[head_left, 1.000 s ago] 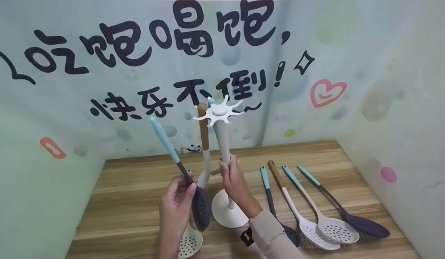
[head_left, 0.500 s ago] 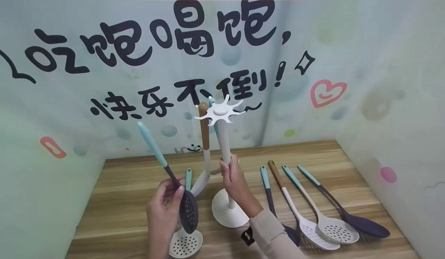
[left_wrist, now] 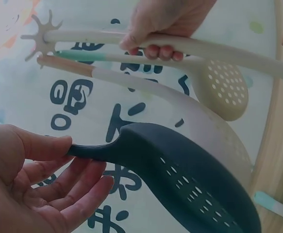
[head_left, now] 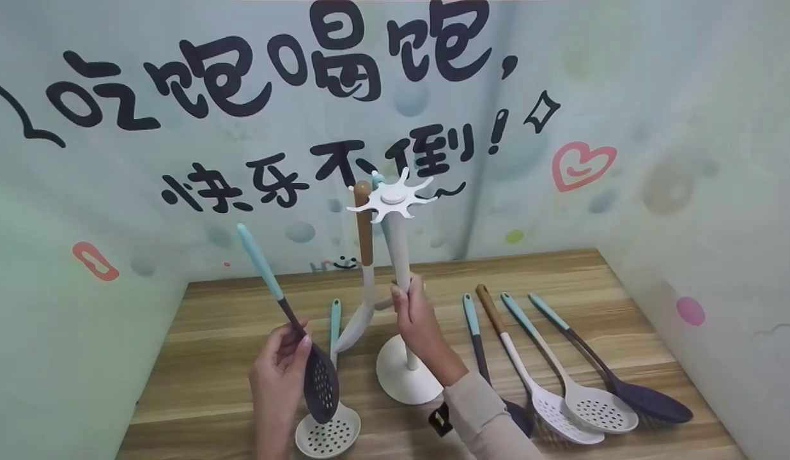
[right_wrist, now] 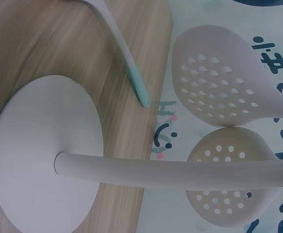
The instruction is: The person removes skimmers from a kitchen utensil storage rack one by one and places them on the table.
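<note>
My left hand (head_left: 277, 370) pinches the dark neck of a slotted spoon (head_left: 321, 383) just above its head; its turquoise handle tilts up to the left. In the left wrist view the slotted spoon (left_wrist: 180, 170) is held between thumb and fingers. My right hand (head_left: 420, 316) grips the pole of a white utensil stand (head_left: 408, 377), which has a hooked star-shaped top. From the hooks hang a white slotted turner (head_left: 363, 281) with a brown handle and a beige skimmer (left_wrist: 224, 87) with a turquoise handle. The right wrist view shows the stand's round base (right_wrist: 44, 150) on the table.
A beige skimmer (head_left: 328, 434) lies on the wooden table (head_left: 209, 358) below my left hand. Right of the stand lie a dark turquoise-handled utensil (head_left: 475, 326), a white slotted turner (head_left: 516, 358), another skimmer (head_left: 603, 409) and a dark spoon (head_left: 650, 402). A small black object (head_left: 441, 420) sits by my right sleeve.
My left hand has moved left and slightly down with the slotted spoon, away from the stand, uncovering the skimmer lying on the table. My right hand stays on the pole.
</note>
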